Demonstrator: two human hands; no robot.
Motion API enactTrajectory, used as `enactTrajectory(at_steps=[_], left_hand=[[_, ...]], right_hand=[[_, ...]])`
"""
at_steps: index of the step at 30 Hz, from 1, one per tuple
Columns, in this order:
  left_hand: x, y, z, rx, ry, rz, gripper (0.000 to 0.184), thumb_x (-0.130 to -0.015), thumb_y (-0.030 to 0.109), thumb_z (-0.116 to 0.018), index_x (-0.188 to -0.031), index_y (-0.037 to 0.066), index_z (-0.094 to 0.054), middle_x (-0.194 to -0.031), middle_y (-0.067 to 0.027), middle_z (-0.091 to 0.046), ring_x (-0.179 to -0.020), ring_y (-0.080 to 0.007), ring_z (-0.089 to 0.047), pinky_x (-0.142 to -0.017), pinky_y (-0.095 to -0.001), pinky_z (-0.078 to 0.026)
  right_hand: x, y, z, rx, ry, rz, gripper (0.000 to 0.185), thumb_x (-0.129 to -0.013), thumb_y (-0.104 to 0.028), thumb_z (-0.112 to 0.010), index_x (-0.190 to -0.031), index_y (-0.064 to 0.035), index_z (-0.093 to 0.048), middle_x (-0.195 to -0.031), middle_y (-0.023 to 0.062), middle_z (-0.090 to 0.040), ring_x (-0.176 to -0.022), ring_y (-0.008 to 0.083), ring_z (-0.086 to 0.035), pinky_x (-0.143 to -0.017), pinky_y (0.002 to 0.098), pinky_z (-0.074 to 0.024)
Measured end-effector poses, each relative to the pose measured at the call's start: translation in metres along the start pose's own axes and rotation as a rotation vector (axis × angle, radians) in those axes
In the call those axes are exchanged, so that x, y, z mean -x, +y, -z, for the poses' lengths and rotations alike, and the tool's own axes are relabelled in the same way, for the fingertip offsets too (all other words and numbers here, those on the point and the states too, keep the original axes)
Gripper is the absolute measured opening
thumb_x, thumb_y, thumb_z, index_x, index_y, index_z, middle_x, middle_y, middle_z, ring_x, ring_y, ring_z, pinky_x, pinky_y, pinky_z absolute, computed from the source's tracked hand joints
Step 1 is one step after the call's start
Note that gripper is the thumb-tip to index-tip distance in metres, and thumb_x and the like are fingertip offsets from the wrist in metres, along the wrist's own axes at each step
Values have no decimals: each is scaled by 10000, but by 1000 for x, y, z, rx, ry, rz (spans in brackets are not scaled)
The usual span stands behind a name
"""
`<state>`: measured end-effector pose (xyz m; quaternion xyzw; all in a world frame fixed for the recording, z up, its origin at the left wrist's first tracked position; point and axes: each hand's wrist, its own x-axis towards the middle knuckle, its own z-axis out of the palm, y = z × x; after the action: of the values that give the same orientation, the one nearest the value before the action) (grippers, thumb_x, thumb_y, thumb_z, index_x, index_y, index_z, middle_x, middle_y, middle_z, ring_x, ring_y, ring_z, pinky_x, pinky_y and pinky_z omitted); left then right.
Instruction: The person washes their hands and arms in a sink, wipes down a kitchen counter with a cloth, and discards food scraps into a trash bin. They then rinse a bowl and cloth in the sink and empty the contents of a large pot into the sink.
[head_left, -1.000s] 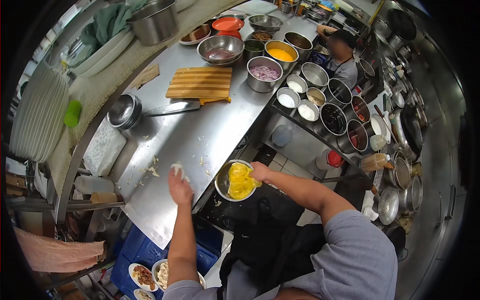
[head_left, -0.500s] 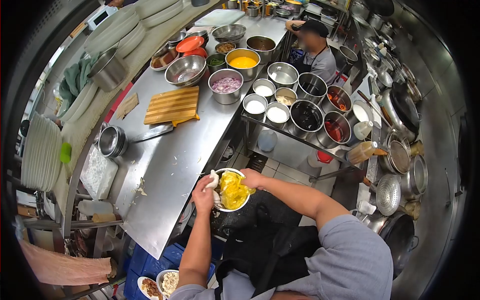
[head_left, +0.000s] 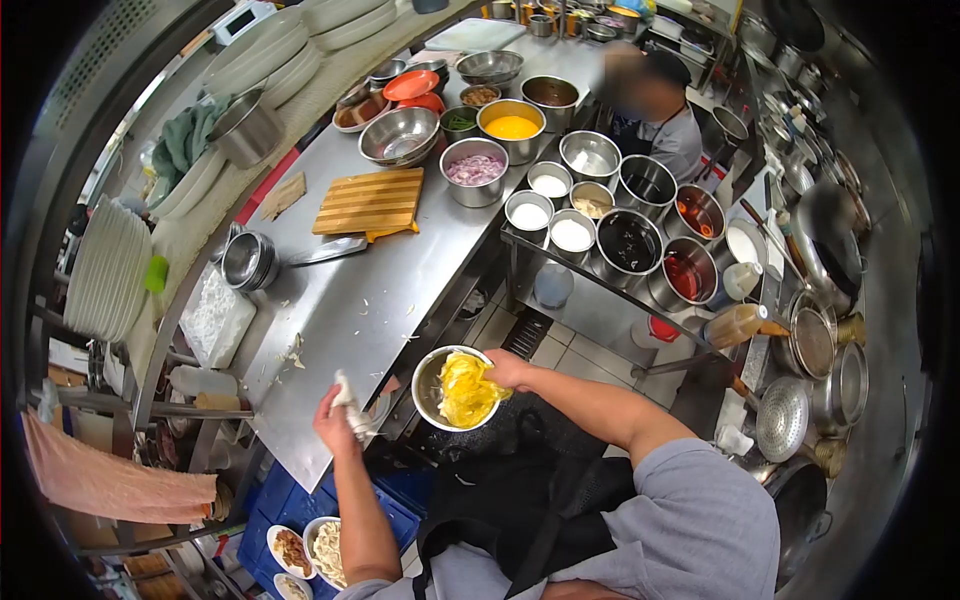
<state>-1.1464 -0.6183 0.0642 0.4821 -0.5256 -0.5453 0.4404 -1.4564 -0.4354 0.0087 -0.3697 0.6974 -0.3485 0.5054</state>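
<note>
My left hand (head_left: 336,422) is closed around a white cloth (head_left: 350,402) over the corner of the steel counter (head_left: 330,335). My right hand (head_left: 508,370) grips the rim of a metal bowl (head_left: 428,388), together with the edge of the yellow plastic (head_left: 468,390) bunched inside it. The bowl hangs in the air beside the counter's edge, above the floor. Small pale scraps (head_left: 293,350) lie scattered on the counter near my left hand.
On the counter stand a wooden board (head_left: 368,200), a knife (head_left: 325,251), stacked small bowls (head_left: 250,262) and a pot of chopped onion (head_left: 474,172). Several sauce pots (head_left: 628,240) fill the right-hand shelf. Another person (head_left: 665,120) stands behind it. Below left is a blue crate (head_left: 262,505).
My left hand has pulled back from the bowl toward the left with the white cloth. My right hand still holds the bowl. The view has shifted slightly.
</note>
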Motion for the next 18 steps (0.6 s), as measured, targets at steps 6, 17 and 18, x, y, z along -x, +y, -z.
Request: enactTrajectory(at_steps=[6,17,18], left_hand=[[-12,-4,125,61,363,-40,388,-791,-61,-459,-1134,-21,-635,-1102,-151,-641,-897,-219,-635,-794,-318,-518],[-111,-90,161,-1116,672,-210,481,-746,35,-541,-1223,-28,-530,-1320,-285,-436,-1234,-423,-410,-1051,-467,-333],[-123,-85,158,-1110,677,-200,478,-750,33,-540,-1223,-30,-528,-1325,-283,-435,-1234,-422,-411,-1051,-467,-333]], right_hand=[[-4,43,-11,-150,75,-65,285,-779,-10,-577,-1058,17,-628,-978,128,-679,-886,196,-636,-793,337,-501],[4,32,-52,-519,127,-287,366,-821,75,-482,-1183,43,-527,-1064,139,-638,-940,235,-644,-836,345,-518],[5,29,-57,-560,168,-292,366,-823,80,-473,-1183,43,-526,-1067,136,-637,-938,231,-645,-834,342,-520]])
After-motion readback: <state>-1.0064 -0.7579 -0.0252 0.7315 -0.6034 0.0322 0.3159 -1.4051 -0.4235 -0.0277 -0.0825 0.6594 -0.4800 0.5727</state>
